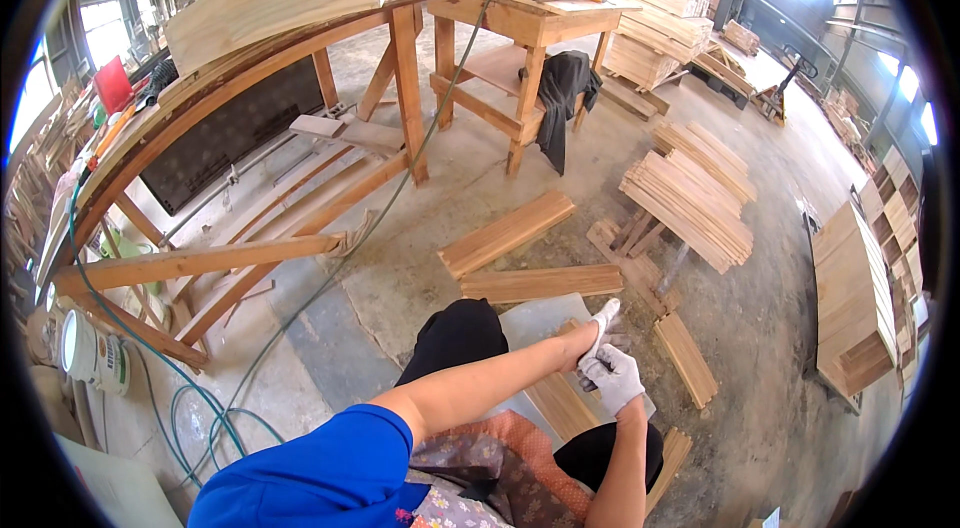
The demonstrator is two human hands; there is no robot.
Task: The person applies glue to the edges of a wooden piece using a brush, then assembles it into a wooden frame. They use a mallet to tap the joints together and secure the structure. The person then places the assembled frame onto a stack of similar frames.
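Note:
My left hand point(601, 321) is stretched out over my lap, seen nearly edge-on, with its fingers extended in a white work glove. My right hand point(613, 378), in a greyish-white glove, is closed on the edge of the left hand's glove near the wrist. Just beneath both hands lie a pale grey sheet point(545, 318) and a wooden board point(560, 404). Two more boards, a wide one point(507, 233) and a grooved one point(542, 283), lie on the floor ahead. Part of the left palm is hidden.
A stack of thin boards point(690, 203) rests on a low stand to the right. Workbenches point(540, 28) stand ahead and left. A green hose point(300, 306) crosses the floor. A white bucket point(92, 353) is at left, and a wooden crate-like stack point(850, 288) at far right.

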